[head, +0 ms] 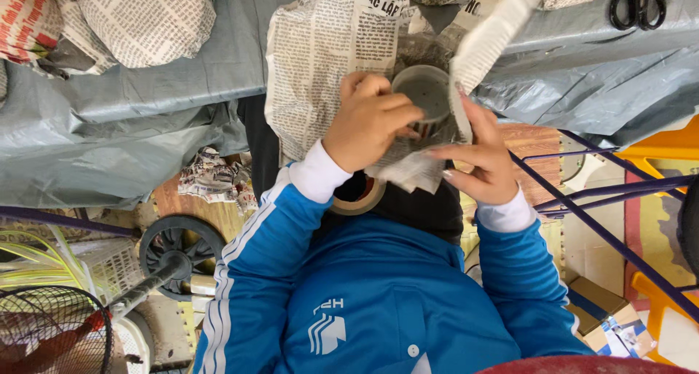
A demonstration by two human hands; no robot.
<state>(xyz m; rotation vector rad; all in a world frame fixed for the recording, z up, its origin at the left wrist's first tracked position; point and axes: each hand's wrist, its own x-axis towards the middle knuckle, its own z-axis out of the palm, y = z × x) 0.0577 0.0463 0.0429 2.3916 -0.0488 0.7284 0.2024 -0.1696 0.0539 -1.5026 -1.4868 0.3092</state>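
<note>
Near the top centre of the frame, the left hand (371, 123) and right hand (477, 159) both have their grip clamped on a cup (424, 94) half rolled in newspaper (320, 61). Its mouth remains uncovered, so the wrapping looks about halfway done, while finished bundles (138, 17) lie upper left on the grey-covered desk (182, 83).

At the centre of the frame the left hand (370, 121) and right hand (477, 159) hold a grey cup (424, 92) against a sheet of newspaper (320, 61). A roll of tape (357, 197) sits just below the wrists. Scissors (636, 3) lie at upper right, wrapped bundles (145, 17) at upper left, on grey plastic sheeting (145, 105).
</note>
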